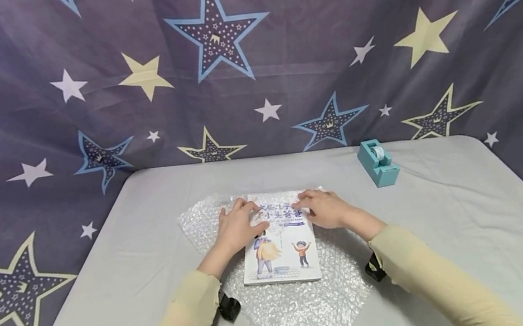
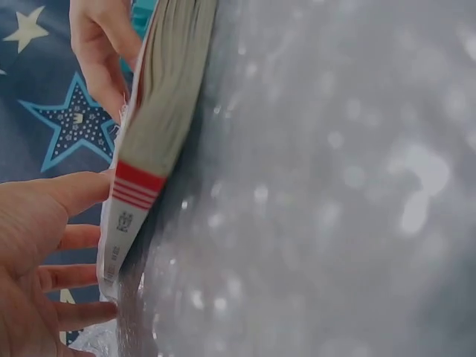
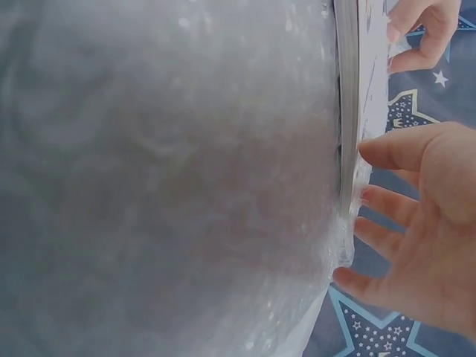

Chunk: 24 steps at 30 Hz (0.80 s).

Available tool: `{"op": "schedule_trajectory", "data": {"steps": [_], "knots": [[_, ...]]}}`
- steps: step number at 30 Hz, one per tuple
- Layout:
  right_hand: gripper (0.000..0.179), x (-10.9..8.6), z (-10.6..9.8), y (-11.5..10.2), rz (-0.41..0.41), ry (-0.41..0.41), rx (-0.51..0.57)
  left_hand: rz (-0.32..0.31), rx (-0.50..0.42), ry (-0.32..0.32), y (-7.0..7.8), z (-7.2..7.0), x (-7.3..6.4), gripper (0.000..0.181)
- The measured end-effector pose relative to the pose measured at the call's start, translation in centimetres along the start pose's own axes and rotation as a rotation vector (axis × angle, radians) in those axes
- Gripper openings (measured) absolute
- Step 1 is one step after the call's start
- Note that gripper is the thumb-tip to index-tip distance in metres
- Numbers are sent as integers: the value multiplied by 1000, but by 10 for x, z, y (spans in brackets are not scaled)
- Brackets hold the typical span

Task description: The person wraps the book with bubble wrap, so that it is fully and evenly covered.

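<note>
We rest left hand [image 1: 238, 228] and right hand [image 1: 327, 209], fingers apart, against the book [image 1: 284, 247] — probably to steady it on bubble wrap [image 1: 303, 309]. The tape dispenser [image 1: 377, 167] sits near the table's [image 1: 463, 223] far edge.

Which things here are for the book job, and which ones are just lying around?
In the job now:
White rectangular paper book with cartoon cover
Clear plastic bubble wrap beneath it

Just around:
Boxy teal tape dispenser, untouched, maybe for later
Dark purple star-patterned cloth backdrop
</note>
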State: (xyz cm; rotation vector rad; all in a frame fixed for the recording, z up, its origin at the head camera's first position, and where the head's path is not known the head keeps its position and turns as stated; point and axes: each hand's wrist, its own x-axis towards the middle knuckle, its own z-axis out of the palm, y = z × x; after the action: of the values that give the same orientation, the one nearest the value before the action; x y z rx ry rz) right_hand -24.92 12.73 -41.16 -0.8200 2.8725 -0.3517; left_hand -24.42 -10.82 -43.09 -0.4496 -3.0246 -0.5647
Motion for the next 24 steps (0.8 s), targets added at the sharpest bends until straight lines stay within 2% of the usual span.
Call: {"op": "schedule_trajectory", "data": {"steps": [15, 19, 24], "knots": [[41, -5, 4, -1, -3, 29, -3, 2, 21, 4, 1, 1, -1, 44], [41, -11, 2, -4, -41, 72, -8, -2, 20, 5, 2, 1, -1, 43], [39, -23, 0, -10, -148, 155, -23, 11, 34, 15, -1, 3, -1, 44]]}}
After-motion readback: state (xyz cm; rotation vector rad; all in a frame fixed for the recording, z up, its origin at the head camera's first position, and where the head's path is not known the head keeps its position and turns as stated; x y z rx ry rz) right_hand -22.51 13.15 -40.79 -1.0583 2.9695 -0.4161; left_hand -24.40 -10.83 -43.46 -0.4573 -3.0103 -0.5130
